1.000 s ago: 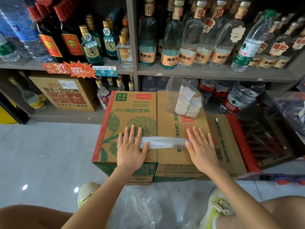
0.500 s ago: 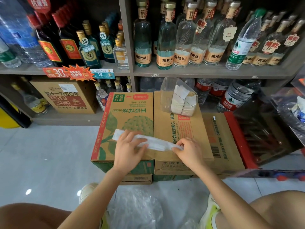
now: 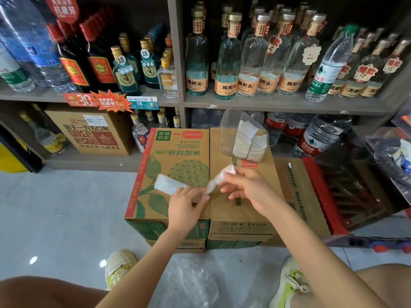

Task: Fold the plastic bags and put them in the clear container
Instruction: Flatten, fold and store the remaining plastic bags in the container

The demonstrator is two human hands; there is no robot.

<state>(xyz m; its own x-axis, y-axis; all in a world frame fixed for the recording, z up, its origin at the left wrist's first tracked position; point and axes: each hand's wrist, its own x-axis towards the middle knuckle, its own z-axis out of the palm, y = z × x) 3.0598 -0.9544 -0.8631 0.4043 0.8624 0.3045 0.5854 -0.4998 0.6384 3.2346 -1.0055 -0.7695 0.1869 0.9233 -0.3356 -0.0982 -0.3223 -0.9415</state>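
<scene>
A white plastic bag (image 3: 171, 185), folded into a long strip, lies across the tops of two cardboard boxes (image 3: 178, 156). My left hand (image 3: 186, 207) presses down on the strip's middle with curled fingers. My right hand (image 3: 246, 190) pinches the strip's right end and lifts it up and over toward the left. The clear container (image 3: 229, 134) stands on the box behind, holding several folded white bags on its right side.
Shelves with glass bottles (image 3: 226, 63) and water bottles stand right behind the boxes. A red crate (image 3: 329, 196) sits to the right. More clear plastic bags (image 3: 184, 285) lie on the floor between my shoes.
Both hands went from lying flat on the strip to gripping it. My right hand has lifted the right end and is swinging it leftward over the middle.
</scene>
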